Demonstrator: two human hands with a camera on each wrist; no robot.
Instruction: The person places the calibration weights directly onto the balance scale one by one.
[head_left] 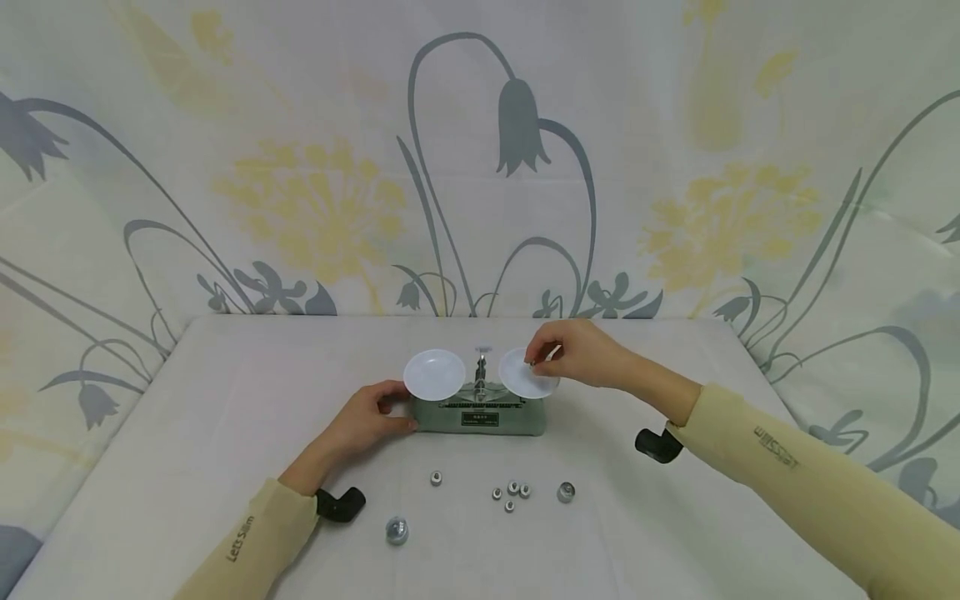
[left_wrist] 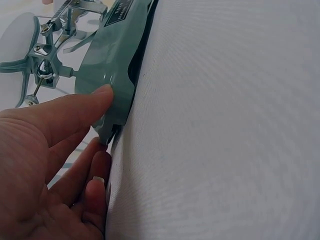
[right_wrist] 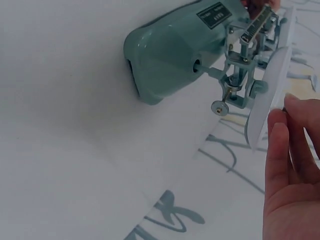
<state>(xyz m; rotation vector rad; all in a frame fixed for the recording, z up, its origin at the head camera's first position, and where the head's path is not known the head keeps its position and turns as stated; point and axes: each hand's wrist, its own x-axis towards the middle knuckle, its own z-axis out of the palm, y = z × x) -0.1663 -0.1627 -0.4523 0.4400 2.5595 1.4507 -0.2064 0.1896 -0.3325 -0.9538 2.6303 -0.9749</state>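
From my station I see the balance [head_left: 480, 406] standing upright near the bench's [head_left: 637, 542] far edge, its green base toward me. My left hand [head_left: 367, 410] grips the base's left end, thumb on the front face and fingers around the end. My right hand [head_left: 581, 354] pinches a small metal piece [head_left: 532, 362] between thumb and index finger over the right pan [head_left: 517, 380]; the fingers hide most of it.

I judge the base stiff and fairly heavy, its glossy paint a little slippery, so low on an end is the sound place to hold. The beam and pans look delicate; I wouldn't lift by them. The left pan [head_left: 434, 375] is smooth and shallow and would likely tip at a nudge. The small metal weights [head_left: 513, 487] in front look dense and slick: fingertip work, taken round the sides.

The dark nameplate [head_left: 480, 419] carries pale characters too small for me to read. The left sleeve [head_left: 247, 542] and right sleeve [head_left: 795, 475] bear lettering that looks like "Let's Slim".
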